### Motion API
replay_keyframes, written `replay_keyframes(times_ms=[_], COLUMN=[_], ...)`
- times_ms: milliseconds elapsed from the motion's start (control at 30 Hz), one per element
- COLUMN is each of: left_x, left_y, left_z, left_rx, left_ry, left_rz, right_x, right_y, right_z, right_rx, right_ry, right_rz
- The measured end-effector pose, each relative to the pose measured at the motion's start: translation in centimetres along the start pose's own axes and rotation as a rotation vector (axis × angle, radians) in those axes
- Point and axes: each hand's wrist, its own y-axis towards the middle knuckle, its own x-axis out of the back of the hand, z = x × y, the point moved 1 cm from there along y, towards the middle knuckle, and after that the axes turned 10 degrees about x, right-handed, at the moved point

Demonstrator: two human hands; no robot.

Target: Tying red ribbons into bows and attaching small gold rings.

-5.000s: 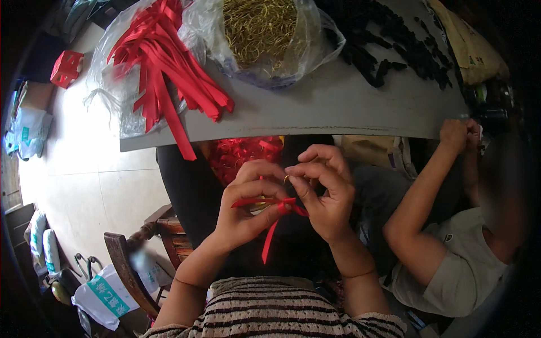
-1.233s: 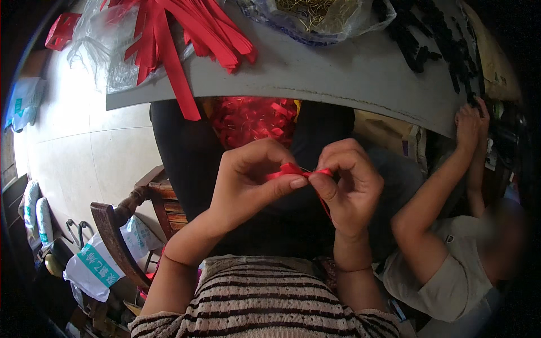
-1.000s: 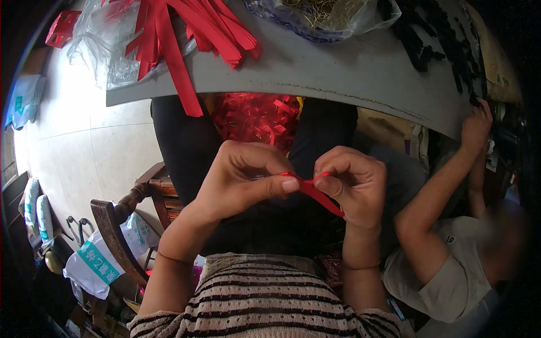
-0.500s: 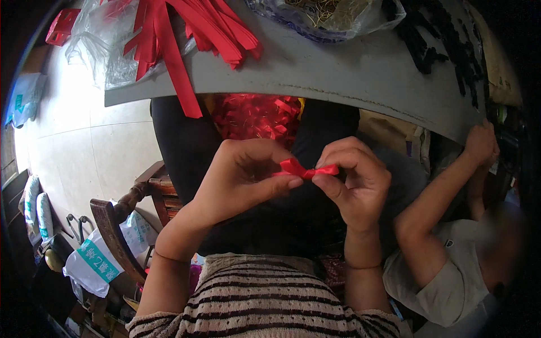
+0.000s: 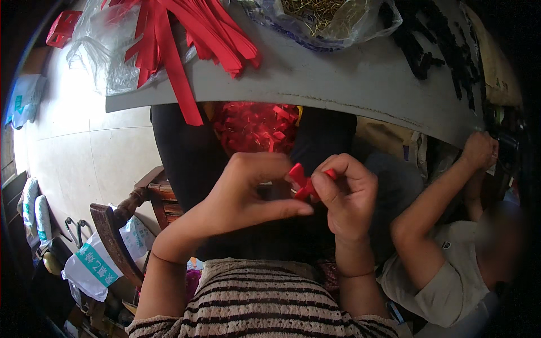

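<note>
A small red ribbon bow (image 5: pixel 302 184) is held over my lap, its right end pinched between the thumb and finger of my right hand (image 5: pixel 350 194). My left hand (image 5: pixel 239 188) is just left of the bow, thumb and forefinger spread apart around its free loops. Whether a left fingertip still touches the bow cannot be made out. Beyond my hands, between my knees, lies a heap of red bows (image 5: pixel 256 127) with thin gold wires showing among them.
Red ribbon strips (image 5: pixel 217 36) hang over the edge of the grey table (image 5: pixel 338 84). A plastic bag of gold wire ties (image 5: pixel 321 17) and black strips (image 5: pixel 434 45) lie on it. A wooden chair (image 5: pixel 115 236) is at left; a co-worker's forearm (image 5: pixel 439 191) is at right.
My left thumb and forefinger have come apart from the bow. The bow has turned more upright in my right hand, and both hands sit slightly lower.
</note>
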Motion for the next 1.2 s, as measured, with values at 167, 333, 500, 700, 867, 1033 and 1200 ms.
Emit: replay_keyframes(times_ms=[167, 333, 500, 700, 867, 1033, 1200], left_x=[0.5, 0.7, 1.0, 1.7, 0.5, 0.0, -1.0], left_y=[-0.5, -0.4, -0.1, -0.5, -0.2, -0.8, -0.8], left_z=[0.5, 0.0, 0.0, -0.8, -0.5, 0.2, 1.4], left_rx=[0.099, 0.085, 0.063, 0.083, 0.103, 0.207, 0.12], left_ry=[-0.237, -0.247, -0.205, -0.014, 0.001, -0.23, -0.471], left_rz=[0.095, 0.097, 0.169, 0.149, 0.039, -0.055, -0.057], right_x=[0.9, 1.3, 1.3, 2.4, 1.4, 0.8, 0.6], right_y=[0.8, 1.0, 1.2, 1.6, 2.3, 1.2, -0.2], right_z=[1.1, 1.8, 1.5, 2.8, 2.7, 1.1, 0.0], right_rx=[0.131, 0.092, 0.157, -0.013, 0.07, 0.091, -0.044], right_ry=[-0.177, -0.11, -0.306, -0.247, -0.313, -0.297, 0.12], right_rz=[0.208, 0.23, 0.329, 0.396, 0.423, 0.416, 0.3])
